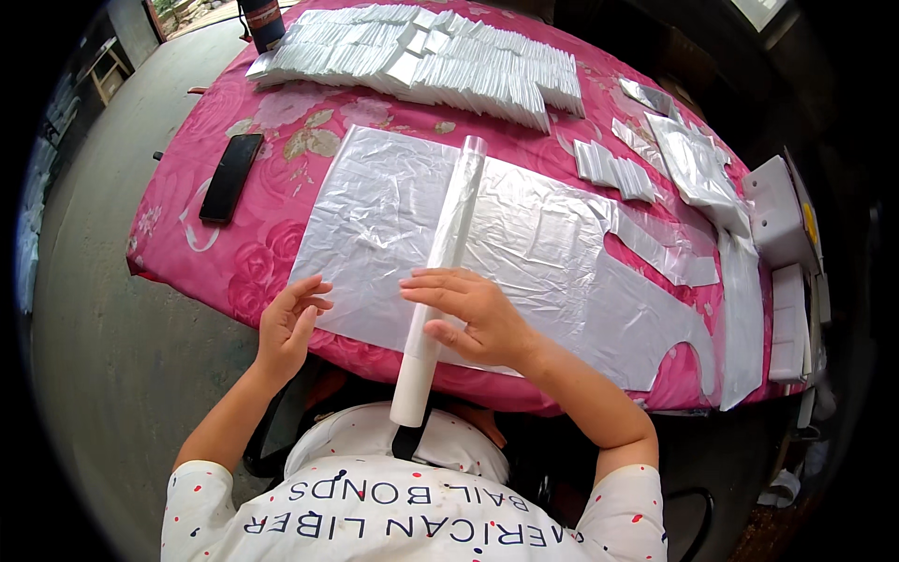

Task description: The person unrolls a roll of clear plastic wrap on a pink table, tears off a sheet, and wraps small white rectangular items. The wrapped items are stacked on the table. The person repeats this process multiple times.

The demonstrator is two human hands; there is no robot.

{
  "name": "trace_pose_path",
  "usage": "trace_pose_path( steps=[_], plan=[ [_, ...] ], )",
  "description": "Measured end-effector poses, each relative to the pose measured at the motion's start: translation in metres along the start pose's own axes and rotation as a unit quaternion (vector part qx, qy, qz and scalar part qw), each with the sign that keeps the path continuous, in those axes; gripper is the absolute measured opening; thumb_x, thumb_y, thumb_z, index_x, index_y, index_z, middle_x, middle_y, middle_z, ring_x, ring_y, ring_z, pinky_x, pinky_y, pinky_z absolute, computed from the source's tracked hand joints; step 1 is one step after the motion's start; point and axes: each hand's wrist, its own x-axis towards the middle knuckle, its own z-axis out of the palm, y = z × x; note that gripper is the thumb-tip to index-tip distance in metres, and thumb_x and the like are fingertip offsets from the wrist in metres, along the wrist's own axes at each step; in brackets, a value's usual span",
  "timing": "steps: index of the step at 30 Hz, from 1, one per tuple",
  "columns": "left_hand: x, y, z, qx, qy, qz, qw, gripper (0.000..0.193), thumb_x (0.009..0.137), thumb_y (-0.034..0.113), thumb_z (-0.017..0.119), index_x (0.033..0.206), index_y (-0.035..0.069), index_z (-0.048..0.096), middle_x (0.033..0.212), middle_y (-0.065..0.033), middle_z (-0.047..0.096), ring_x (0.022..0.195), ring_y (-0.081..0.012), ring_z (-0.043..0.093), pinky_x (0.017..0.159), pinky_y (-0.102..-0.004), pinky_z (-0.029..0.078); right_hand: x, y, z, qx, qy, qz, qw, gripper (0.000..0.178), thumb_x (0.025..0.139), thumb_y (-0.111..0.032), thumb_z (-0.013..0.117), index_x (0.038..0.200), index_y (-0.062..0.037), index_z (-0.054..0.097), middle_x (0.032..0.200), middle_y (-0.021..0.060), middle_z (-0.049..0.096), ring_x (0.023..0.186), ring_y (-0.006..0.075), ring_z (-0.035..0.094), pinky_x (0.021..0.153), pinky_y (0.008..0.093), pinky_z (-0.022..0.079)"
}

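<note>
A thin, whitish see-through plastic bag (pixel 548 253) lies spread across the table, its cut-out handle straps at the right. Across it, slanting toward my body, lies a long roll (pixel 456 211) wrapped in plastic film, with a white tube end jutting past the table's near edge. My right hand (pixel 473 314) is over the roll's lower part, fingers stretched and thumb apart; whether it touches the film I cannot tell. Left of the roll, my left hand (pixel 292 323) hovers by the bag's near left corner, its fingers loosely bent, apart from the thumb and holding nothing.
The table wears a pink flowered cloth (pixel 272 187). Rows of folded white packets (pixel 421 70) fill its far side, beside a dark can (pixel 263 23). A black phone (pixel 231 178) lies left. Rightward are a small packet stack (pixel 613 171), loose plastic (pixel 693 159) and white bins (pixel 779 211).
</note>
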Motion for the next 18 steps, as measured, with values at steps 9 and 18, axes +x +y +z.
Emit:
trace_pose_path(
  steps=[9, 18],
  plan=[
    [-0.049, 0.006, -0.011, 0.003, 0.024, -0.09, 0.996, 0.042, 0.086, -0.002, 0.045, 0.128, -0.002, 0.039, 0.122, -0.0126, 0.048, 0.094, -0.0139, 0.056, 0.086, -0.0265, 0.045, 0.056, 0.054, 0.027, -0.243, -0.065, -0.058, 0.966, 0.048, 0.087, -0.039, 0.05, 0.123, -0.0055, 0.052, 0.134, 0.012, 0.045, 0.131, 0.027, 0.032, 0.107, 0.0432, 0.023],
    [-0.052, 0.02, -0.007, 0.179, 0.013, -0.177, 0.968, 0.058, 0.079, 0.018, 0.066, 0.122, -0.002, 0.031, 0.108, -0.016, 0.047, 0.092, -0.0222, 0.053, 0.08, -0.0332, 0.045, 0.143, 0.035, 0.125, -0.231, 0.113, 0.118, 0.959, 0.055, 0.081, -0.026, 0.054, 0.129, -0.0004, 0.045, 0.14, 0.0214, 0.032, 0.135, 0.0362, 0.02, 0.11, 0.0469, 0.012]
  ],
)
